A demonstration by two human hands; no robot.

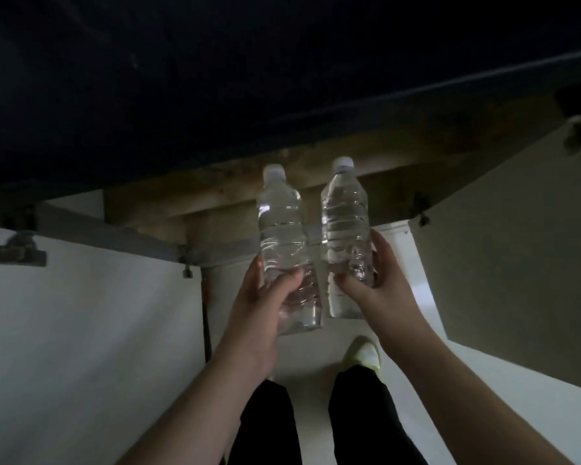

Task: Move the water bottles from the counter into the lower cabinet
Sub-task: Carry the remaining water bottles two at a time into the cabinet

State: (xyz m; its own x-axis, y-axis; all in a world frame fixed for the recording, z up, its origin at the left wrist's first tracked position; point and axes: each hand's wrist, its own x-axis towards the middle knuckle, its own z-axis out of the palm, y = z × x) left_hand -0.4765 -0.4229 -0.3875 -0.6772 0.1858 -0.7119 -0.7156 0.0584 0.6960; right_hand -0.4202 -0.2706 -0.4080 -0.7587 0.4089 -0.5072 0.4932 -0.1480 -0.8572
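two clear water bottles were off the counter and in the air, caps pointing away from the person, in front of the lower cabinet's open front. the left bottle [287,250] sat in the left hand [262,307], thumb across its near face, fingers wrapped behind its lower half. the right bottle [348,236] sat in the right hand [373,283], thumb and fingers curled round its lower body. the bottles were just beside each other, apparently not touching. judged progress: pickup done, placement not; neither bottle was inside the cabinet. the white cabinet doors [81,330] stood open either side. the cabinet interior was too dark to inspect. whether more bottles remained on the dark counter [215,78] could not be told. a shoe [364,354] showed on the floor below.
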